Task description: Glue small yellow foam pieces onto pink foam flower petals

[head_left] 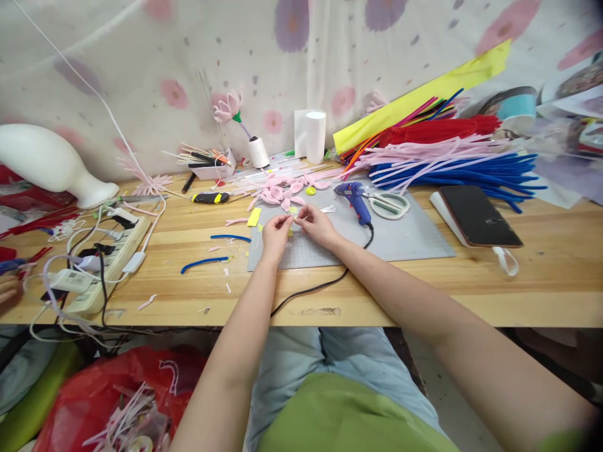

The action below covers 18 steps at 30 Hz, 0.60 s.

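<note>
My left hand [276,235] and my right hand [317,225] meet over the grey cutting mat [396,242], fingertips pinched close together. Between them is something small and yellowish, too small to make out. Just beyond the fingers lie pink fuzzy petals [277,190] made of pipe cleaner, with a round yellow piece [310,191] beside them. A yellow strip [254,217] rests at the mat's left edge. Right of my hands are a blue hot glue gun [354,199] and white-handled scissors [389,204].
Bundles of blue pipe cleaners [452,176] and pink ones fill the back right, near a phone [480,215]. A finished pink flower [228,108] stands in a white holder. A utility knife [210,198] and a power strip [110,263] lie left. Another person's hand [9,289] shows far left.
</note>
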Motion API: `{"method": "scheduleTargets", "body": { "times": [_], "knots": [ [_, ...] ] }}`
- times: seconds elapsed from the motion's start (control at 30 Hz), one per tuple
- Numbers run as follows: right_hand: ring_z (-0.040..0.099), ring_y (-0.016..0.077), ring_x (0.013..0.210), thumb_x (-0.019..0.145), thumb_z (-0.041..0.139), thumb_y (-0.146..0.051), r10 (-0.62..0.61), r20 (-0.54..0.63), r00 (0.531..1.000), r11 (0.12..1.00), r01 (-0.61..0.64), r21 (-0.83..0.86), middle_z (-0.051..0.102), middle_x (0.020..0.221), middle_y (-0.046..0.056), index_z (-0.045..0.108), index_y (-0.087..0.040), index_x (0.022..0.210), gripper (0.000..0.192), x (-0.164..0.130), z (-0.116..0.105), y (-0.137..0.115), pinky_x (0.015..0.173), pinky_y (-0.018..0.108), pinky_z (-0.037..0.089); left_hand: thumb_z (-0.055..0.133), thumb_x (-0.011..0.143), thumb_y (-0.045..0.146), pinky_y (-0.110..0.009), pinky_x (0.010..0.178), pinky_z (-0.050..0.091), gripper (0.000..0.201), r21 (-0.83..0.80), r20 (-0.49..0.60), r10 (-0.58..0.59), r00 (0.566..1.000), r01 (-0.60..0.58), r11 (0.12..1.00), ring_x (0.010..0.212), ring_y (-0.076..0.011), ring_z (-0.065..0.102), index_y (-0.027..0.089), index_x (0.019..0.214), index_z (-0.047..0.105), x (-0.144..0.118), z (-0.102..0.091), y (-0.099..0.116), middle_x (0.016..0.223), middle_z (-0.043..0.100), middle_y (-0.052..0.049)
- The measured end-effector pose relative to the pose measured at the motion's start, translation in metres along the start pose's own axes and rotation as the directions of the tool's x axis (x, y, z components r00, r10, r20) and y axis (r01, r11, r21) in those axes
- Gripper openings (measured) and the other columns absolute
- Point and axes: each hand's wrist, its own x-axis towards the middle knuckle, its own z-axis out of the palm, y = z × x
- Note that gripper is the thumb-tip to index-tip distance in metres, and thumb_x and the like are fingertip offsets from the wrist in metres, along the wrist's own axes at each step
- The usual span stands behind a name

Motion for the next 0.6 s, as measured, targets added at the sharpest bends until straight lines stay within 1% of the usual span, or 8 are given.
{"method": "scheduleTargets", "body": {
  "times": [0.23, 0.37, 0.43, 0.6],
  "knots": [
    [0.044, 0.0083, 0.054, 0.07, 0.058, -0.031, -0.015, 0.035, 0.999, 1.0, 0.016, -0.009, 0.052, 0.071, -0.004, 0.046, -0.02, 0.075, 0.017, -0.0006, 0.0014, 0.001, 0.053, 0.024, 0.035, 0.063, 0.069, 0.02, -0.021, 0.063, 0.042, 0.005, -0.014, -0.012, -0.031, 0.999, 0.031, 0.999, 0.06, -0.0081, 0.052, 0.015, 0.07, 0.063, 0.0022, 0.0032, 0.0027, 0.065, 0.062, 0.001],
    [0.044, 0.0085, 0.054, 0.069, 0.058, -0.031, -0.013, 0.029, 0.999, 1.0, 0.013, 0.025, 0.051, 0.07, -0.004, 0.045, -0.02, 0.074, 0.018, -0.0007, -0.0001, -0.0013, 0.053, 0.024, 0.035, 0.062, 0.071, 0.023, -0.022, 0.058, 0.04, 0.01, -0.029, 0.003, -0.062, 0.998, 0.062, 0.998, 0.056, -0.0077, 0.049, 0.015, 0.074, 0.066, 0.0029, 0.0042, 0.0049, 0.063, 0.061, 0.001],
    [0.045, 0.0086, 0.054, 0.07, 0.058, -0.031, -0.005, 0.019, 1.0, 1.0, 0.004, 0.029, 0.051, 0.07, -0.004, 0.045, -0.02, 0.073, 0.017, -0.0006, -0.0009, -0.0017, 0.054, 0.024, 0.035, 0.063, 0.07, 0.024, -0.022, 0.058, 0.04, 0.011, -0.032, 0.002, -0.074, 0.997, 0.074, 0.997, 0.056, -0.0079, 0.049, 0.015, 0.076, 0.067, 0.003, 0.0045, 0.0052, 0.064, 0.062, 0.001],
    [0.045, 0.0088, 0.055, 0.07, 0.058, -0.028, 0.001, 0.012, 1.0, 1.0, -0.001, -0.022, 0.051, 0.069, -0.004, 0.045, -0.02, 0.072, 0.016, 0.0009, 0.0033, 0.0003, 0.055, 0.024, 0.037, 0.067, 0.065, 0.023, -0.023, 0.059, 0.041, 0.011, -0.025, 0.009, -0.072, 0.997, 0.072, 0.997, 0.056, -0.008, 0.049, 0.015, 0.072, 0.066, 0.0026, 0.006, 0.0027, 0.062, 0.061, 0.001]
  ]
}}
